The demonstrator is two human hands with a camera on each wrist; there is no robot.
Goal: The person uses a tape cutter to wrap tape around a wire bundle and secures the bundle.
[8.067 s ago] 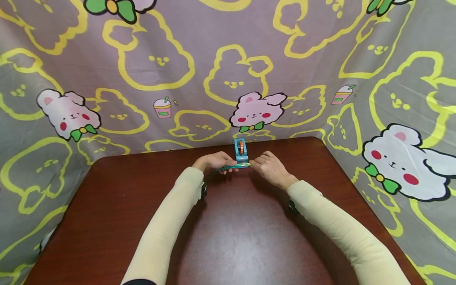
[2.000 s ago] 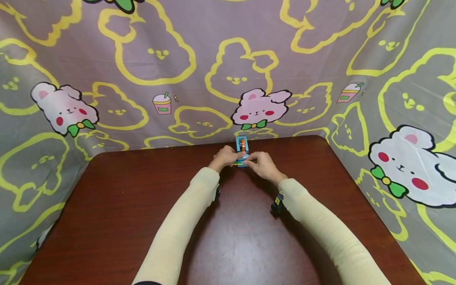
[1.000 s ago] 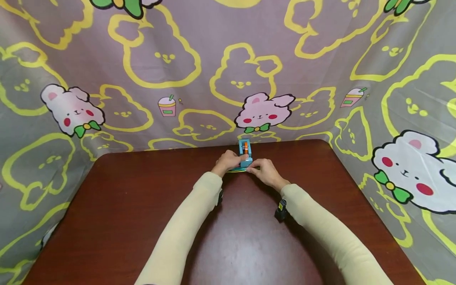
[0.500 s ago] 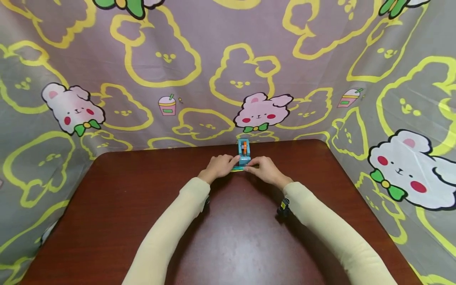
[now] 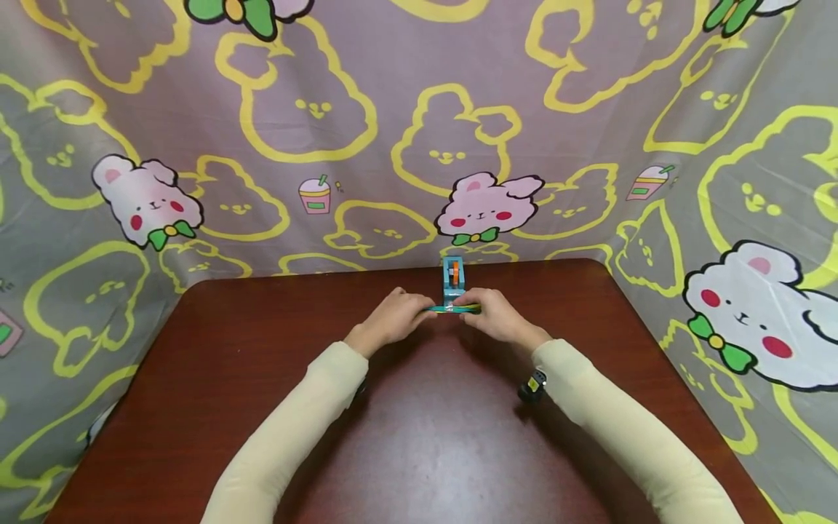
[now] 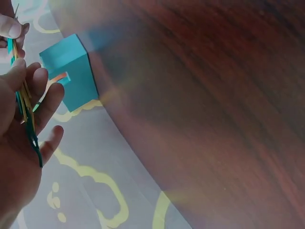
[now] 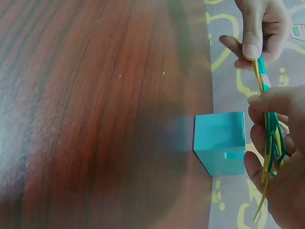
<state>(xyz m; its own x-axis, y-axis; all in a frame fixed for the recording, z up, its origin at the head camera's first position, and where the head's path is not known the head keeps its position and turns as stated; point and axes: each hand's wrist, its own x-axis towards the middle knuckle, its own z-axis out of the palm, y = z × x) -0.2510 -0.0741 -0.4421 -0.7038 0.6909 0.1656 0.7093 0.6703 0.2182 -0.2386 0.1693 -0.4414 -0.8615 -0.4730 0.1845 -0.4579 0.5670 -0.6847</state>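
Observation:
A slim bundle of green and yellow wires point(image 5: 448, 309) is stretched between both hands, just in front of the blue tape dispenser point(image 5: 454, 263). My left hand point(image 5: 395, 318) pinches its left end between thumb and fingers; in the left wrist view loose wire ends point(image 6: 31, 131) lie across that palm. With thumb and fingertips my right hand point(image 5: 497, 314) pinches the other side, and wire tails point(image 7: 271, 148) hang over its palm in the right wrist view. A pale, shiny band of tape point(image 7: 265, 80) shows on the bundle between the hands. An orange roll point(image 5: 456, 273) sits inside the dispenser.
The dark brown wooden table point(image 5: 419, 437) carries the dispenser close to its back edge. Behind and at both sides hangs a grey curtain point(image 5: 366, 167) with yellow outlines and cartoon rabbits. A small black device point(image 5: 533, 386) is on the right wrist.
My left hand has come off the dispenser and moved left, and now pinches the bundle's left end. My right hand keeps its pinch and has shifted slightly right along the bundle.

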